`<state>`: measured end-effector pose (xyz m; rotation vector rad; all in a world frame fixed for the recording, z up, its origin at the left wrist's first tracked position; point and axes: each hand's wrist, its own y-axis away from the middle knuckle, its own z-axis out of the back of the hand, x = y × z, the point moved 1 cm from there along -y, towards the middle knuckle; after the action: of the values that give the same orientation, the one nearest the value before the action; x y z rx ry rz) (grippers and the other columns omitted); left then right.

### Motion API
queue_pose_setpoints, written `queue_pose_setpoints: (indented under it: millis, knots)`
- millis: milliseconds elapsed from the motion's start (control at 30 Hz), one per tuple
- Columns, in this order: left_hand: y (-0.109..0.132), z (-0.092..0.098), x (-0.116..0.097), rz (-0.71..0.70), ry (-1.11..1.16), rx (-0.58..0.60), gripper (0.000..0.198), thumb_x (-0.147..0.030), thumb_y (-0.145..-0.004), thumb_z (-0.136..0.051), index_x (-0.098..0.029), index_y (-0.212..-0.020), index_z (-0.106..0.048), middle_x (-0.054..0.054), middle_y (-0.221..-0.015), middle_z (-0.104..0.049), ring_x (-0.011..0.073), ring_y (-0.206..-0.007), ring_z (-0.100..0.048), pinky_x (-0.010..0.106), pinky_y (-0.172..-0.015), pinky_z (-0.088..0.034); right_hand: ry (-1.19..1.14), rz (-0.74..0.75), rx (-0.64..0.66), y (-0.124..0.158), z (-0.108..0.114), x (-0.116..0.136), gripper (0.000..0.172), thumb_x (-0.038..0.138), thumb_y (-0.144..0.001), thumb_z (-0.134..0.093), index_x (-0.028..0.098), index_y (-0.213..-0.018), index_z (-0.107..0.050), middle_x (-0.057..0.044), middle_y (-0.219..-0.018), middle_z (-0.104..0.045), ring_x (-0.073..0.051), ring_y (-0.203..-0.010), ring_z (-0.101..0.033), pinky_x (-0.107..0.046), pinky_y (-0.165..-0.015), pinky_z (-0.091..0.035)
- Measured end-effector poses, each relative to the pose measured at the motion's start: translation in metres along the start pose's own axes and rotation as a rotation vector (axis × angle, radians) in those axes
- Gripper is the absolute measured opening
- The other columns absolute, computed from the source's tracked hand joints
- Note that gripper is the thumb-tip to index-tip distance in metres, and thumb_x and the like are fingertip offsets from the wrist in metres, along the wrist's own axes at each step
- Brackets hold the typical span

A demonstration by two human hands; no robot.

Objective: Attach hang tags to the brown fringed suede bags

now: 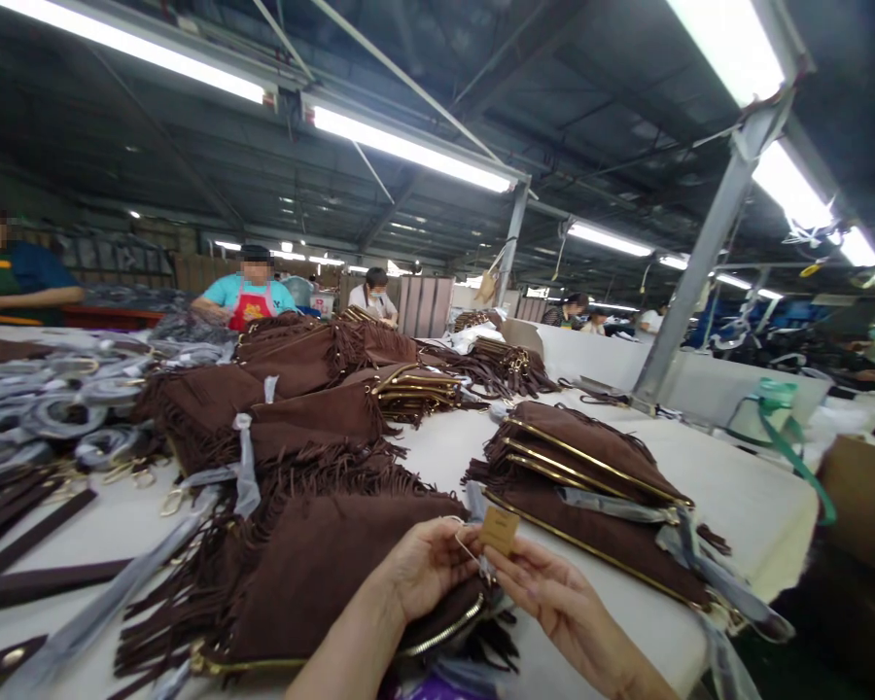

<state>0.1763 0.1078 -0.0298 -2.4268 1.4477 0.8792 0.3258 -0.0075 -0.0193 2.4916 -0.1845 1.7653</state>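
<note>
The person's left hand [430, 564] is half curled above the front bag, with a white cord [468, 550] running across its fingertips; whether they pinch the cord is not clear. The right hand [554, 588] is nearly closed, thumb and fingers holding a small tan tag [499, 531] by its lower edge.

Tag and cord are above the right end of a brown fringed bag [335, 554], which lies flat near the near edge of the white table [762, 481]. Its gold zipper [448, 627] curves below the left hand. Toward the table's right edge lies a stack of similar bags [590, 452], with plastic-wrapped straps [616, 504] on it. A larger pile of bags [298, 369] stretches toward the far edge.

Along the table's left edge are coiled straps [65, 413] in plastic, with flat brown strips [51, 583] nearer the near left corner. A green ribbon [794, 437] hangs by the right edge, beside a cardboard box [864, 501]. Beyond the far edge stands a co-worker in a red apron [252, 306].
</note>
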Motion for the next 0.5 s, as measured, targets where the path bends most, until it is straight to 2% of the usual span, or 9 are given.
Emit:
queue_pose_setpoints:
  millis: [67, 133, 200, 267, 367, 400, 433, 500]
  knots:
    - [0.001, 0.001, 0.001, -0.028, -0.014, 0.026, 0.005, -0.015, -0.069, -0.068, -0.014, -0.072, -0.065, 0.006, -0.091, -0.074, 0.0167, -0.083, -0.065, 0.028, -0.077, -0.047, 0.178, 0.011, -0.082, -0.004, -0.002, -0.003, 0.044, 0.047, -0.069, -0.080, 0.018, -0.101, -0.072, -0.010, -0.103, -0.074, -0.023, -0.095, -0.069, -0.033, -0.085, -0.053]
    - [0.002, -0.001, 0.003, -0.076, -0.046, 0.068, 0.012, -0.019, -0.066, -0.073, -0.015, -0.074, -0.065, 0.007, -0.097, -0.073, 0.0190, -0.089, -0.064, 0.030, -0.081, -0.046, 0.415, 0.020, -0.115, -0.009, -0.005, -0.001, 0.044, 0.056, -0.073, -0.072, 0.016, -0.091, -0.071, -0.005, -0.075, -0.073, -0.019, -0.068, -0.069, -0.029, -0.065, -0.054]
    - [0.004, -0.005, 0.005, -0.130, -0.098, 0.116, 0.016, -0.022, -0.064, -0.077, -0.015, -0.071, -0.064, 0.008, -0.100, -0.072, 0.0206, -0.090, -0.064, 0.032, -0.083, -0.046, 0.665, 0.073, -0.103, -0.013, -0.011, 0.003, 0.039, 0.055, -0.078, -0.062, 0.017, -0.083, -0.068, 0.000, -0.056, -0.065, -0.017, -0.051, -0.063, -0.026, -0.052, -0.050]
    - [0.004, -0.009, 0.004, -0.194, -0.220, 0.140, 0.015, -0.023, -0.063, -0.077, -0.015, -0.068, -0.064, 0.009, -0.102, -0.071, 0.0210, -0.088, -0.063, 0.033, -0.084, -0.045, 0.898, 0.153, -0.075, -0.017, -0.019, 0.008, 0.031, 0.045, -0.082, -0.053, 0.019, -0.074, -0.066, 0.001, -0.049, -0.060, -0.016, -0.045, -0.059, -0.025, -0.048, -0.046]
    - [0.006, -0.015, -0.002, -0.355, -0.684, 0.075, 0.001, -0.016, -0.064, -0.067, -0.015, -0.064, -0.068, 0.006, -0.087, -0.067, 0.0202, -0.085, -0.060, 0.032, -0.083, -0.044, 1.049, 0.172, -0.030, -0.023, -0.025, 0.004, 0.027, 0.037, -0.079, -0.045, 0.020, -0.067, -0.062, 0.000, -0.049, -0.061, -0.016, -0.044, -0.059, -0.025, -0.045, -0.045]
    - [0.008, -0.016, -0.005, -0.415, -0.892, 0.019, 0.006, -0.012, -0.063, -0.064, -0.015, -0.065, -0.069, 0.004, -0.082, -0.065, 0.0198, -0.083, -0.058, 0.031, -0.081, -0.044, 1.026, 0.131, -0.023, -0.024, -0.023, 0.000, 0.028, 0.040, -0.078, -0.045, 0.020, -0.071, -0.063, 0.000, -0.049, -0.061, -0.017, -0.043, -0.059, -0.026, -0.044, -0.045]
    - [0.010, -0.018, -0.008, -0.458, -1.091, -0.046, 0.012, -0.009, -0.063, -0.060, -0.015, -0.067, -0.070, 0.004, -0.079, -0.063, 0.0192, -0.081, -0.057, 0.030, -0.079, -0.044, 0.981, 0.081, -0.020, -0.024, -0.018, -0.006, 0.031, 0.044, -0.077, -0.046, 0.020, -0.079, -0.065, 0.000, -0.049, -0.061, -0.018, -0.042, -0.060, -0.026, -0.043, -0.046]
    - [0.018, -0.023, -0.010, -0.477, -1.413, -0.158, 0.021, -0.007, -0.063, -0.060, -0.016, -0.078, -0.072, 0.003, -0.079, -0.062, 0.0185, -0.076, -0.055, 0.029, -0.072, -0.044, 0.870, -0.011, -0.026, -0.023, -0.001, -0.019, 0.050, 0.056, -0.074, -0.049, 0.020, -0.104, -0.064, 0.002, -0.046, -0.060, -0.020, -0.041, -0.061, -0.029, -0.042, -0.048]
